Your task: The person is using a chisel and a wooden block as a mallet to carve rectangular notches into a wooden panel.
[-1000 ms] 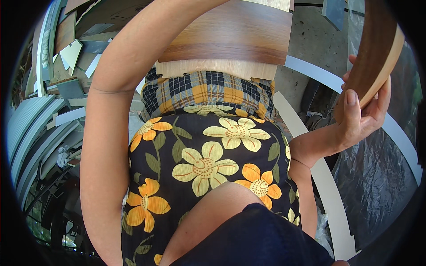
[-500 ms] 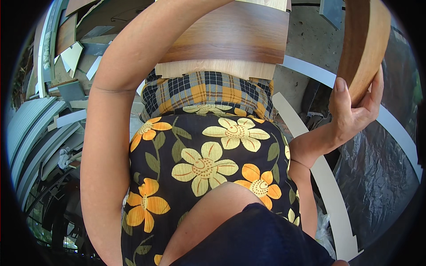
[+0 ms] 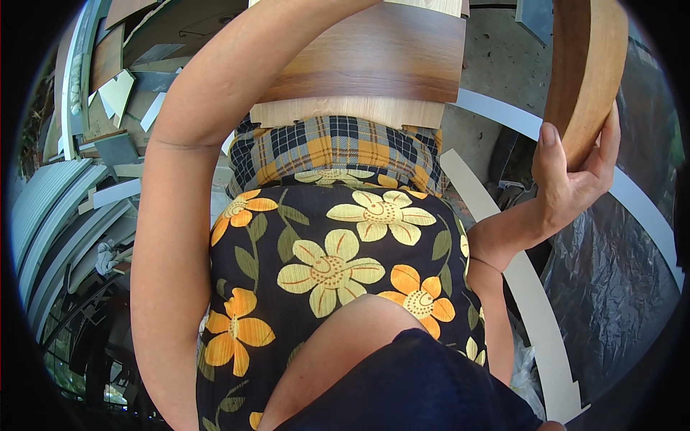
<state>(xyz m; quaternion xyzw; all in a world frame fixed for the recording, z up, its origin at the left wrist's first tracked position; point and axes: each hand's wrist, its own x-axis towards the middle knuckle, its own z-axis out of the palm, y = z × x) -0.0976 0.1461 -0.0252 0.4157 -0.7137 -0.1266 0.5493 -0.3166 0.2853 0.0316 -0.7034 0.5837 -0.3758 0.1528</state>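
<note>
My right hand (image 3: 577, 161), raised at the right, is closed round the lower end of a long, thick wooden piece (image 3: 600, 79). Its thumb presses the near face and its fingers wrap the outer side. The upper end of the wood runs out past the top edge. My left arm (image 3: 183, 115) reaches up and across toward the top, and its hand lies outside the picture. Below that arm, wood-grain boards (image 3: 366, 54) rest in front of my lap, a darker brown one over paler ones.
On the left lie stacked pale strips (image 3: 54, 208) and broken board offcuts (image 3: 115, 93). Long white strips (image 3: 496, 111) cross the ground on the right, beside dark plastic sheeting (image 3: 604, 287). A beige strip (image 3: 535, 302) runs close along my right side.
The wooden piece has shifted slightly left, its lower end still in my right hand. My left arm has barely moved.
</note>
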